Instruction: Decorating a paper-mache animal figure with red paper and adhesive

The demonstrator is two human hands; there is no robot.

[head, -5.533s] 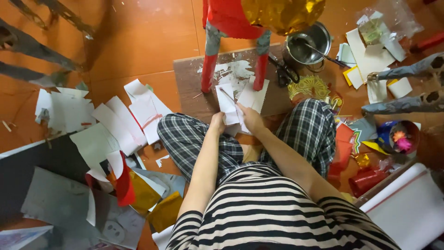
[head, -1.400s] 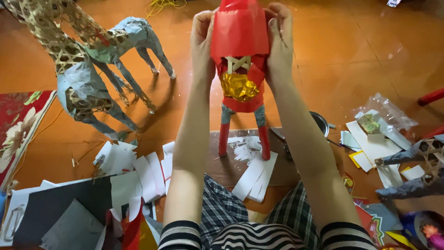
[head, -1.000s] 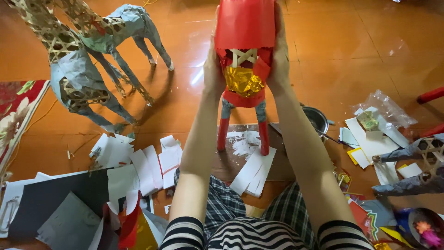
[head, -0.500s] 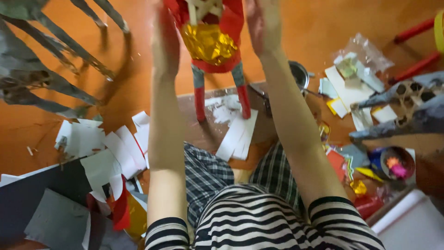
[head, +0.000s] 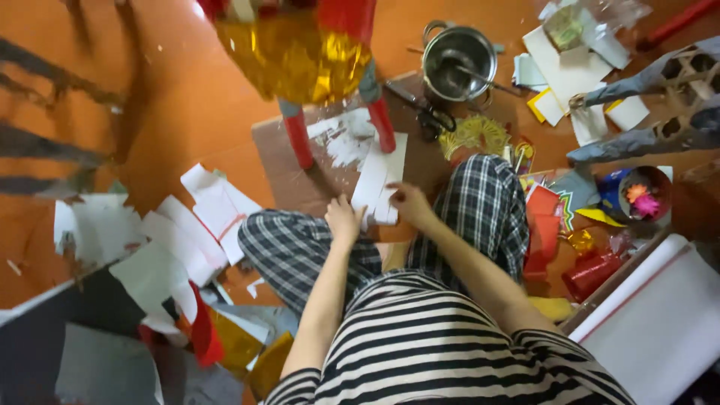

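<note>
Both hands rest on white paper strips (head: 379,184) lying on a brown cardboard sheet (head: 281,146) on the floor: left hand (head: 343,219) at their near edge, right hand (head: 409,204) loosely curled beside them, neither gripping.

A red-legged, gold-foil paper figure (head: 307,56) stands just beyond.

One package is visible: a clear plastic bag (head: 581,22) at 1 o'clock, near the top edge, lying on the floor. It is crumpled and transparent, with green and white contents inside. No labels, signs or screens are visible.
</note>
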